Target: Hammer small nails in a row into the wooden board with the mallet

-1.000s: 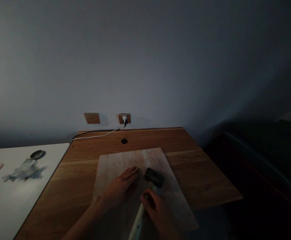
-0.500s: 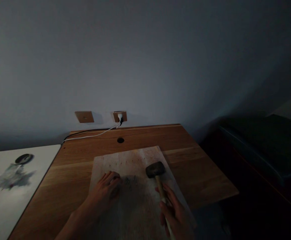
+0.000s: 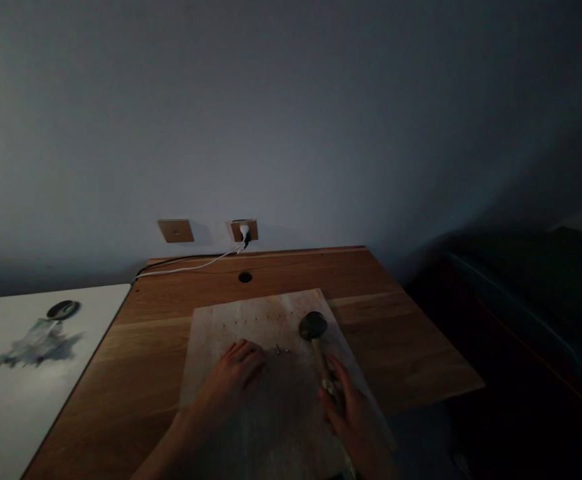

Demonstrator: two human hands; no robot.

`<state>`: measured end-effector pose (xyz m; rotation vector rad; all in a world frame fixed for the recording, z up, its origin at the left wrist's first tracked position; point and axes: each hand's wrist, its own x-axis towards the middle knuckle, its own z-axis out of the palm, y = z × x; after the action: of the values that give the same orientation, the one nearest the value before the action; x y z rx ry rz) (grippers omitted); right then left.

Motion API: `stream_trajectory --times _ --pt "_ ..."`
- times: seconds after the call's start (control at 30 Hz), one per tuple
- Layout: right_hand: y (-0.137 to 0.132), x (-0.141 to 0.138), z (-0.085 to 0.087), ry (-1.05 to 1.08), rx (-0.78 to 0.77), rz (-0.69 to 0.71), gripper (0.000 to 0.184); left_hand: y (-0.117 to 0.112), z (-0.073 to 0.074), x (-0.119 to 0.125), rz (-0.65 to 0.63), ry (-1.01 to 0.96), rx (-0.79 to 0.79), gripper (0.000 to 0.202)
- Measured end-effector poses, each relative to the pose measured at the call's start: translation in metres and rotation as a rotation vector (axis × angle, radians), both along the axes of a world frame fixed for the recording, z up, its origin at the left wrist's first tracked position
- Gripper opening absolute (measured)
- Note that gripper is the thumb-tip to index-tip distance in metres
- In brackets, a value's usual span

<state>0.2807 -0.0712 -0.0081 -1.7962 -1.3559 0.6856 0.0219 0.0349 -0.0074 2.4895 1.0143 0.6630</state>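
Note:
In the head view my right hand (image 3: 348, 403) is closed round the pale handle of a mallet (image 3: 313, 325). Its dark head is raised over the right part of a pale wooden board (image 3: 271, 433), with one round end turned toward me. On the left of the board rests my left hand (image 3: 241, 367), its fingers curled and together. The fingertips point down and are hidden, so what they hold, if anything, does not show. Just right of them lie several small metal pieces (image 3: 281, 349), too small to name. A row of small dark dots runs along the board's far part.
The board lies on a wooden table (image 3: 401, 333) against a wall. White and black cables (image 3: 195, 268) run from a wall socket (image 3: 245, 231) to the left. A white surface (image 3: 35, 413) with a dark round object (image 3: 63, 309) adjoins on the left. Dark bedding-like shapes (image 3: 535, 287) stand at right.
My left hand has shifted right toward the small metal pieces. The mallet has turned in my right hand, from its head lying sideways to one end facing me. The view has moved slightly.

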Motion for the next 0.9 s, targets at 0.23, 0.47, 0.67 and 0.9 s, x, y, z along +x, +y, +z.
stream_trajectory --times 0.23,0.47,0.67,0.9 --pt "-0.004 -0.004 -0.005 0.639 -0.255 -0.050 0.068 0.030 0.014 0.027 0.062 -0.153 -0.200 0.013" --pt "-0.006 0.004 -0.007 0.657 -0.267 -0.171 0.075 0.086 0.019 0.077 0.008 -0.045 -0.124 0.017" --pt "-0.008 0.018 -0.006 0.630 -0.289 -0.184 0.077 0.114 0.004 0.108 -0.057 -0.050 -0.118 0.035" --pt "-0.009 0.015 -0.014 0.669 -0.268 -0.221 0.075 0.121 0.006 0.123 -0.071 0.010 -0.152 0.051"
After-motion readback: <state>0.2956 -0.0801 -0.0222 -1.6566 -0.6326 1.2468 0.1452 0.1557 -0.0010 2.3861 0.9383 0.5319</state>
